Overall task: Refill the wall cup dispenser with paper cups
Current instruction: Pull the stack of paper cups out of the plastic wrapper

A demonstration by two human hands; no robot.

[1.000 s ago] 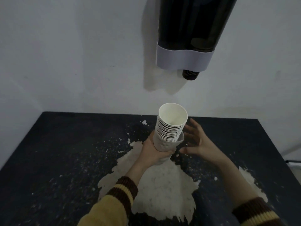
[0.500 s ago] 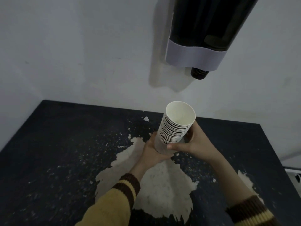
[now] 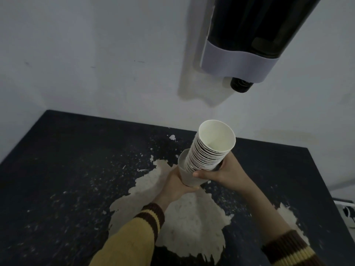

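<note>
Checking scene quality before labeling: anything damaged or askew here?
Yes. The dark tabletop has its coating peeled off in big pale patches, with flecks around. The cup stack leans right out of its looser bottom cup.

One stack of paper cups (image 3: 208, 150) is seen, nested too tightly for the cups to be counted exactly; roughly a score of rims can be made out. One outer sleeve or larger cup (image 3: 187, 174) is seen around the base of the stack. Two hands are counted: one left hand (image 3: 177, 186) and one right hand (image 3: 223, 172). Two striped cuffs are counted, one left cuff (image 3: 151, 215) and one right cuff (image 3: 286, 248). One wall dispenser (image 3: 249, 35) is counted, with one dark knob (image 3: 241, 86) beneath it. One counter (image 3: 67, 169) is seen, and one white object (image 3: 347, 213) at its right edge.
</note>
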